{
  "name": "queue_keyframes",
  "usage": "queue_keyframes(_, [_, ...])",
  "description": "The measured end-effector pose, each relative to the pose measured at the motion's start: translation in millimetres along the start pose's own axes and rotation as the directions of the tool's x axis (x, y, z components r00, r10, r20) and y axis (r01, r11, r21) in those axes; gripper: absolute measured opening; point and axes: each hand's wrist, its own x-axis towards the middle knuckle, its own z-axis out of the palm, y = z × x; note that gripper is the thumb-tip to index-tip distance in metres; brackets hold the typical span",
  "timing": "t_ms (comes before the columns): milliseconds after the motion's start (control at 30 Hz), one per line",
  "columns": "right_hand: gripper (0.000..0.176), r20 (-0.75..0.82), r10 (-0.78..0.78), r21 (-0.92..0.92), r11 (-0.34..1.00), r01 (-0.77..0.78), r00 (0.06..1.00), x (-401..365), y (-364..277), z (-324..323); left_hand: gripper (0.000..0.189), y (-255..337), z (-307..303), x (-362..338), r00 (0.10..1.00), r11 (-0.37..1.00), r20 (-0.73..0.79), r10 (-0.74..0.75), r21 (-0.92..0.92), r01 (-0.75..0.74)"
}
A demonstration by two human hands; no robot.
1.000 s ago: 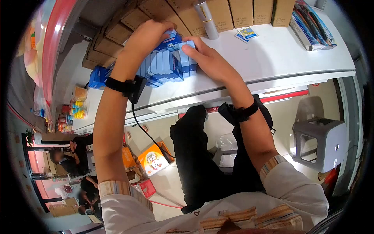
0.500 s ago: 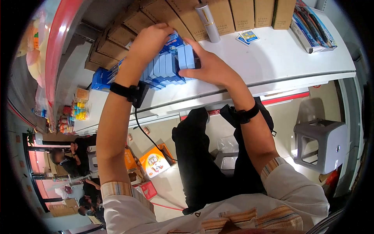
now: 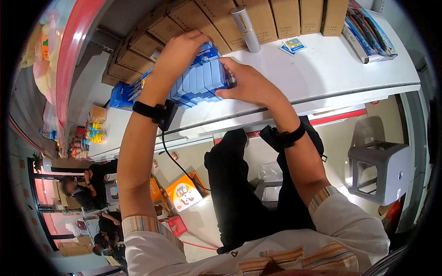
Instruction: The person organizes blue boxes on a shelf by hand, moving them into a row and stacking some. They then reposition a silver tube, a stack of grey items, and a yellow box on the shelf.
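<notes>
A row of small blue boxes (image 3: 199, 82) stands on the white shelf (image 3: 322, 64). My left hand (image 3: 180, 50) lies over the top and left end of the row, gripping it. My right hand (image 3: 245, 83) presses against the row's right end, fingers spread along the last box. The row is squeezed between both hands. More blue boxes (image 3: 120, 95) lie further left on the shelf, partly hidden by my left forearm.
Brown cardboard cartons (image 3: 258, 16) line the back of the shelf, with a silver tube (image 3: 245, 24) leaning on them. Packaged items (image 3: 368, 30) lie at the right end. A grey stool (image 3: 380, 170) stands on the floor. Other people sit at the lower left (image 3: 83, 188).
Both hands have pushed the row of blue boxes slightly back and up the shelf, and my right hand has closed in tighter against its end.
</notes>
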Motion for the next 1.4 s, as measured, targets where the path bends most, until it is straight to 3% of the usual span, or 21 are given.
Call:
queue_keyframes(167, [0.084, -0.007, -0.034, 0.022, 0.999, 0.034, 0.999, 0.8, 4.4, 1.6, 0.029, 9.5, -4.9, -1.4, 0.997, 0.997, -0.016, -0.074, -0.021, 0.073])
queue_keyframes(300, [0.082, -0.041, -0.108, 0.026, 0.994, 0.11, 0.993, 2.3, 13.4, 4.0, 0.029, 6.1, -7.6, -4.2, 0.996, 0.986, -0.031, -0.084, -0.146, 0.078])
queue_keyframes(467, [0.086, -0.068, -0.074, 0.014, 0.997, 0.076, 0.995, 0.6, 14.6, 2.9, 0.031, 2.1, -30.9, -20.8, 0.991, 0.971, 0.013, -0.136, -0.199, 0.136])
queue_keyframes(567, [0.086, -0.063, -0.073, -0.015, 0.997, 0.073, 0.995, 2.3, 14.4, 1.5, 0.035, 26.0, -40.0, -48.0, 0.915, 0.807, 0.047, -0.4, -0.455, 0.376])
queue_keyframes(600, [0.086, -0.064, -0.078, -0.029, 0.997, 0.077, 0.995, 2.3, 15.5, 1.5, 0.038, 31.1, -33.4, -58.6, 0.879, 0.683, 0.074, -0.472, -0.599, 0.417])
queue_keyframes(700, [0.081, -0.046, -0.103, 0.115, 0.988, 0.107, 0.994, 2.2, 22.4, -1.1, 0.053, 71.0, -16.7, -70.0, 0.862, 0.739, -0.077, -0.502, -0.555, 0.381])
queue_keyframes(800, [0.065, -0.101, -0.089, 0.086, 0.992, 0.098, 0.991, -5.1, 14.3, -13.9, 0.07, 87.8, 10.7, -67.3, 0.907, 0.903, -0.206, -0.368, -0.312, 0.295])
queue_keyframes(833, [0.06, -0.124, -0.059, 0.088, 0.994, 0.07, 0.991, -7.5, 13.1, -17.2, 0.069, 88.4, 13.7, -68.6, 0.892, 0.884, -0.195, -0.408, -0.331, 0.331])
queue_keyframes(867, [0.041, -0.146, -0.012, -0.038, 0.999, 0.006, 0.989, -8.5, 11.5, -22.0, 0.069, 88.1, 13.6, -69.7, 0.878, 0.864, -0.179, -0.444, -0.347, 0.366])
queue_keyframes(967, [0.03, -0.222, 0.071, -0.158, 0.982, -0.107, 0.972, -6.2, 5.9, -25.0, 0.067, 86.7, 15.8, -70.8, 0.864, 0.859, -0.202, -0.462, -0.343, 0.379])
queue_keyframes(1067, [0.027, -0.255, 0.054, -0.241, 0.963, -0.117, 0.966, -4.8, -7.0, -24.8, 0.062, 89.0, 15.7, -70.2, 0.854, 0.865, -0.235, -0.464, -0.326, 0.38])
queue_keyframes(1167, [0.027, -0.342, -0.087, -0.352, 0.935, -0.042, 0.936, -2.9, -7.9, -15.9, 0.063, 89.2, 16.6, -71.3, 0.838, 0.855, -0.256, -0.483, -0.346, 0.387])
queue_keyframes(1267, [0.028, -0.441, -0.095, -0.373, 0.924, -0.086, 0.892, 0.4, -9.4, -2.9, 0.066, 83.0, 19.9, -79.3, 0.834, 0.855, -0.264, -0.484, -0.346, 0.386])
queue_keyframes(1400, [0.03, -0.434, -0.09, -0.361, 0.929, -0.081, 0.897, 6.4, -5.8, 2.6, 0.068, 81.6, 16.3, -82.2, 0.825, 0.83, -0.243, -0.509, -0.392, 0.397])
